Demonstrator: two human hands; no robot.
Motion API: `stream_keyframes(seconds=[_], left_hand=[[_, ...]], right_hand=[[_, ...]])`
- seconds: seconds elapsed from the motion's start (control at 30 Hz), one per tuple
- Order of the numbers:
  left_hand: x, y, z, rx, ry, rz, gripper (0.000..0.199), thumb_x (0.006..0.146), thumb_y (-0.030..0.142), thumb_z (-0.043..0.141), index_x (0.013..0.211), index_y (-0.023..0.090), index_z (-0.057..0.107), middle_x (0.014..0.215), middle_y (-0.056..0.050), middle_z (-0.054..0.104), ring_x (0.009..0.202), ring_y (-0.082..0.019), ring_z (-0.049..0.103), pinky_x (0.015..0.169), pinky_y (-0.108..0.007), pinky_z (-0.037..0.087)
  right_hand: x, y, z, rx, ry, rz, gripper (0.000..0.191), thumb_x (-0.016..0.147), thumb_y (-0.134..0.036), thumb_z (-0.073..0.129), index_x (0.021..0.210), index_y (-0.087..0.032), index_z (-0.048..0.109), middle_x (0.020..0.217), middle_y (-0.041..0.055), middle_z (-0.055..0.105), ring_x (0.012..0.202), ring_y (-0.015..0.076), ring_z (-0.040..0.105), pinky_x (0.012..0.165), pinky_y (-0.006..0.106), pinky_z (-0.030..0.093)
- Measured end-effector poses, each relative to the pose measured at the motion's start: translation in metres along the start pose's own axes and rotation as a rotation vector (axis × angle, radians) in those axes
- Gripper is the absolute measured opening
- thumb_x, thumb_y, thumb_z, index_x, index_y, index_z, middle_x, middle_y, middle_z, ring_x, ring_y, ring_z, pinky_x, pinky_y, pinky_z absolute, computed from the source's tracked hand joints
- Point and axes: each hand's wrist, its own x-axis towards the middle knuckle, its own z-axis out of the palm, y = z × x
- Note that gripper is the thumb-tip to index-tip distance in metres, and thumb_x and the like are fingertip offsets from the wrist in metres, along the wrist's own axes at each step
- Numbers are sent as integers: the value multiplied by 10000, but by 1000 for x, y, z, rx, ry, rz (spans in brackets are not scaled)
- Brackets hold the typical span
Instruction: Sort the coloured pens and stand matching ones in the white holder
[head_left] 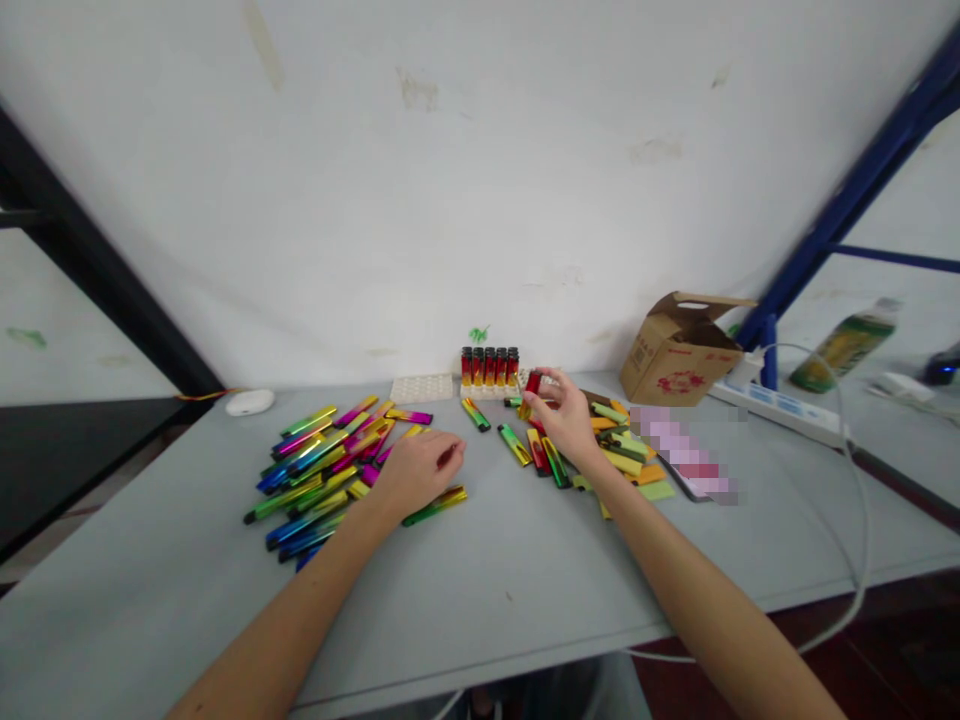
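My right hand (566, 410) is closed around a short shiny red-and-yellow tube (533, 384), held nearly upright between thumb and fingers. Just left of it, several matching red-and-yellow tubes with black ends (490, 368) stand in a row in a pale perforated tray (480, 393). My left hand (420, 468) hovers low over the table with its fingers curled together; whatever is in them, if anything, is hidden. Beside its wrist lies a green-and-yellow tube (436, 506). Under and around my right hand are loose tubes, among them a green-and-yellow one (514, 445) and a red one (538, 452).
A pile of metallic coloured tubes (322, 480) covers the left of the table. Another pale tray (422, 389) lies by the wall. At right are yellow and orange strips (630, 455), an opened cardboard box (679, 350), a power strip (787, 412) and a white cable (864, 500).
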Motion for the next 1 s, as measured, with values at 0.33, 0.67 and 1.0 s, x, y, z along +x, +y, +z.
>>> stream_keyframes(seconds=[0.33,0.67,1.0], left_hand=[[-1,0,3,34,-18,9,248,895,243,457,737,184,638,668,-21,655,635,-152,572,636,-270,394],[-1,0,0,45,4,-3,255,897,222,457,715,172,628,647,-19,633,598,-143,545,612,-268,376],[0,1,-1,42,5,-5,256,897,220,456,718,174,632,660,-25,641,613,-149,557,619,-271,387]], right_hand=[[15,12,11,58,116,-7,494,744,-325,651,1206,-219,511,1022,70,635,800,175,655,765,346,553],[50,35,36,-267,254,-10,315,771,-286,601,1078,-224,574,974,66,696,917,214,665,843,381,502],[45,36,34,-550,200,-60,223,819,-296,561,1013,-211,631,898,62,715,872,231,657,824,375,472]])
